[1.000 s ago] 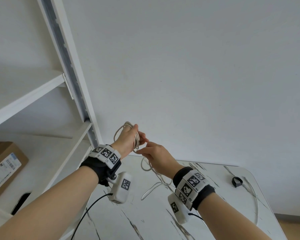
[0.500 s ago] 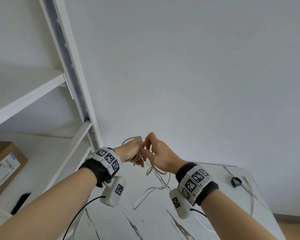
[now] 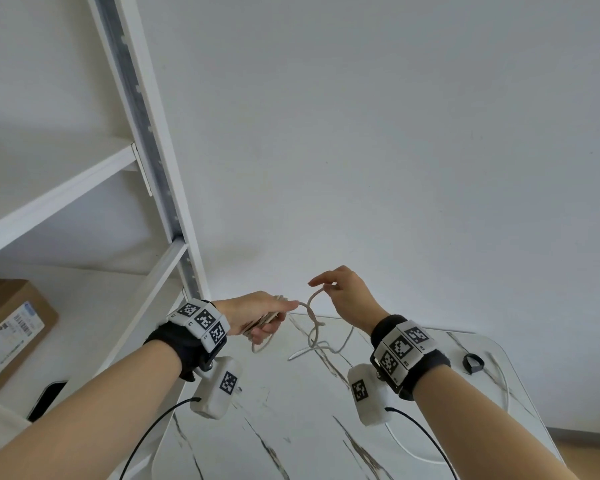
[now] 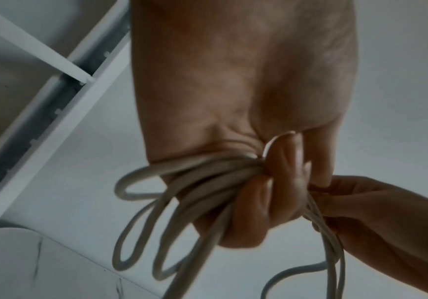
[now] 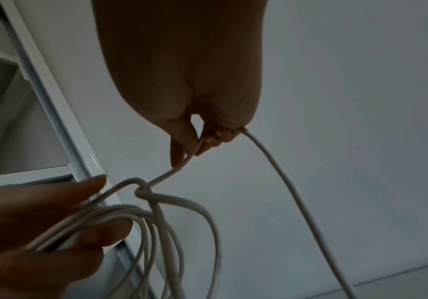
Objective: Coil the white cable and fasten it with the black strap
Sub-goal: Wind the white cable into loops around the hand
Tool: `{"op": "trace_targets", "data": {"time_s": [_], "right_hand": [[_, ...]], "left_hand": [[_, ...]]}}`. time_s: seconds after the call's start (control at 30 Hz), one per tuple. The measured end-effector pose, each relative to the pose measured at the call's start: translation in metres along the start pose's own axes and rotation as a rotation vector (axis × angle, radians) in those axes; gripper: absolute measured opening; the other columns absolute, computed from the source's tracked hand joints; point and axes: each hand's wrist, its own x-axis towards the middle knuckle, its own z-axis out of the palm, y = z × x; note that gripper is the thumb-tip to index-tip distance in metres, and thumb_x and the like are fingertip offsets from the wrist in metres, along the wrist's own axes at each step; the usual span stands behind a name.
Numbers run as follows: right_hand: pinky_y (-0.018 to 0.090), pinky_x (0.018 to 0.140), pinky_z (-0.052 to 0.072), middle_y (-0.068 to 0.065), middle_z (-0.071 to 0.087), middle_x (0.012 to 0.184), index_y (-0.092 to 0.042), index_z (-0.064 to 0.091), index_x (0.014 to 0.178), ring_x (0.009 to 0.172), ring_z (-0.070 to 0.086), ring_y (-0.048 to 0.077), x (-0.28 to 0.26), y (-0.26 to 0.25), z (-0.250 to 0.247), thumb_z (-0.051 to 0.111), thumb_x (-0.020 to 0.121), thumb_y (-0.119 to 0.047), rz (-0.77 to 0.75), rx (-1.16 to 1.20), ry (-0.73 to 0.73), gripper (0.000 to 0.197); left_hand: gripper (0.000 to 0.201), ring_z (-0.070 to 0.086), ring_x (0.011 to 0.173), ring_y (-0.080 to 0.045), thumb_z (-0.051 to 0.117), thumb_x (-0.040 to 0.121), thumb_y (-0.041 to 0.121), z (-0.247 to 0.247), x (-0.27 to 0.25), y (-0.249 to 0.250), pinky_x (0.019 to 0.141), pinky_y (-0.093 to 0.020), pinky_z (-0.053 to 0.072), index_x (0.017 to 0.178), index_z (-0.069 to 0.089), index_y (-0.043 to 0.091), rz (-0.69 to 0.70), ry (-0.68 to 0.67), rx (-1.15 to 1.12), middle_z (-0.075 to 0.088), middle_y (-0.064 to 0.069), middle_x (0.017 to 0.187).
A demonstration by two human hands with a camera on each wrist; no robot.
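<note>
My left hand [image 3: 260, 317] grips a bundle of several loops of the white cable [image 4: 195, 194] above the table, fingers curled round it. My right hand [image 3: 343, 296] is a little to the right and higher, pinching a single strand of the cable [image 5: 197, 147] between thumb and fingers. Between the two hands the strand crosses itself in a small tangle [image 5: 143, 192]. Loose cable [image 3: 326, 348] hangs down to the marble table [image 3: 291, 427], and more of it [image 3: 504, 386] trails along the right edge. The black strap [image 3: 473, 363] lies as a small loop at the table's far right.
A white shelf unit [image 3: 146, 188] stands to the left, its upright post close to my left hand. A cardboard box [image 3: 11, 323] sits on a lower shelf. A plain white wall [image 3: 395, 133] is right behind the table.
My hands have drawn apart: the right one moved right and up, pulling a strand out from the bundle. The left hand sank slightly and keeps its grip on the loops.
</note>
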Motion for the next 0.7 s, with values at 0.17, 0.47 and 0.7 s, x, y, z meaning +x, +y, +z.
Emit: {"op": "trace_targets", "data": {"time_s": [0.17,0.47,0.7], "right_hand": [[0.011,0.074,0.034,0.009,0.053,0.11,-0.013,0.069,0.104,0.095,0.048,0.014,0.001,0.008,0.006,0.037,0.095,0.001,0.052,-0.038,0.094,0.036],[0.021,0.086,0.04,0.008,0.069,0.111,-0.013,0.072,0.099,0.108,0.06,0.018,0.0,0.027,0.015,0.039,0.091,0.005,0.063,0.023,-0.026,0.038],[0.02,0.078,0.048,-0.001,0.069,0.079,-0.013,0.073,0.1,0.073,0.058,0.007,-0.003,0.032,0.019,0.058,0.09,-0.02,0.006,0.24,-0.086,0.019]], "left_hand": [[0.035,0.021,0.031,-0.009,0.043,0.099,0.03,0.004,-0.006,0.003,0.04,-0.016,0.02,0.07,0.043,0.011,0.021,-0.012,0.012,0.032,0.001,0.042],[0.034,0.017,0.029,-0.007,0.039,0.098,0.026,0.002,-0.012,0.007,0.039,-0.016,0.014,0.069,0.047,0.011,0.059,-0.034,-0.129,0.027,0.005,0.038],[0.033,0.016,0.028,-0.007,0.038,0.097,0.026,-0.002,-0.009,0.008,0.037,-0.017,0.02,0.069,0.046,0.011,0.106,-0.005,-0.232,0.024,0.005,0.037]]}}
